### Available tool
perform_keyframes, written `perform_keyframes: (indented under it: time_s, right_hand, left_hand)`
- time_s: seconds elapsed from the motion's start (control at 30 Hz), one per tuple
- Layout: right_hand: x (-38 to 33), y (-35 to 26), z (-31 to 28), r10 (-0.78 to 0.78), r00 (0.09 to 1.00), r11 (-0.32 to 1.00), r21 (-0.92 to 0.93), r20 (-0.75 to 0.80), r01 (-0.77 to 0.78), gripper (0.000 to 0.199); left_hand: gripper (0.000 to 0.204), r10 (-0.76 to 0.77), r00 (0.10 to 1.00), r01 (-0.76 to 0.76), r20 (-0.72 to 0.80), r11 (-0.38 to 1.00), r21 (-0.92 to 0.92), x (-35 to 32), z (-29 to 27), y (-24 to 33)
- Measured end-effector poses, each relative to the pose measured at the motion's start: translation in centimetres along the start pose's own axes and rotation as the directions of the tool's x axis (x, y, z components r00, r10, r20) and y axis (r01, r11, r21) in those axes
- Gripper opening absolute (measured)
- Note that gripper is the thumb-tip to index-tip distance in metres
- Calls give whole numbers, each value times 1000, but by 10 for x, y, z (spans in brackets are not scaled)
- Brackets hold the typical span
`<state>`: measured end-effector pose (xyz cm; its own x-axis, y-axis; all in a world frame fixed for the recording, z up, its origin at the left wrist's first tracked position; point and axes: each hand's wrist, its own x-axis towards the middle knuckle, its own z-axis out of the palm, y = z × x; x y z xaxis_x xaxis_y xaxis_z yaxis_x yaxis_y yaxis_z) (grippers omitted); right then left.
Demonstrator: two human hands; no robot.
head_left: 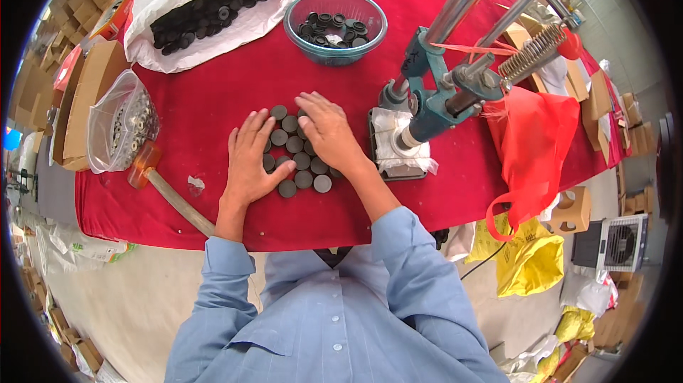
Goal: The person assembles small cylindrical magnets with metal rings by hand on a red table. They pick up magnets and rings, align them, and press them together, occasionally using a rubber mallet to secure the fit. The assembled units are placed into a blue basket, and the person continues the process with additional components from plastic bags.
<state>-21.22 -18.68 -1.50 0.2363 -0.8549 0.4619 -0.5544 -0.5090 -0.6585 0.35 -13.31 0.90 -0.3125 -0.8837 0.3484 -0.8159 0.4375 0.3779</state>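
Observation:
A loose cluster of round, dark grey discs lies on the red cloth in front of me, several of them touching. My left hand rests along the cluster's left side, fingers stretched out and thumb against the nearer discs. Over the right part of the cluster lies my right hand, its fingers extended and covering some discs. Neither hand grips anything. One disc at the near edge looks lighter than the others. Just right of my right hand stands a green hand press, with a white-wrapped base.
Beyond the discs are a clear bowl of black caps and a white sack spilling black pieces. At left are a plastic tub of small metal parts and a mallet. A red bag hangs at the right edge.

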Motion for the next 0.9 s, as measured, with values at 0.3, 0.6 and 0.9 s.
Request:
perform_keyframes:
  time_s: [0.3,0.6,0.9]
  right_hand:
    - [-139,-68,-97,274,954,931,282,-121,-231,27]
    - [-190,-52,-100,336,929,909,314,-158,-275,25]
    - [-182,-37,-143,455,882,762,567,-122,-314,24]
  left_hand:
    - [40,-16,975,-14,-221,991,-134,-64,-5,81]
    - [32,20,991,-40,-132,988,-151,-58,44,122]
    - [40,-34,962,-61,-269,939,-337,-27,44,153]
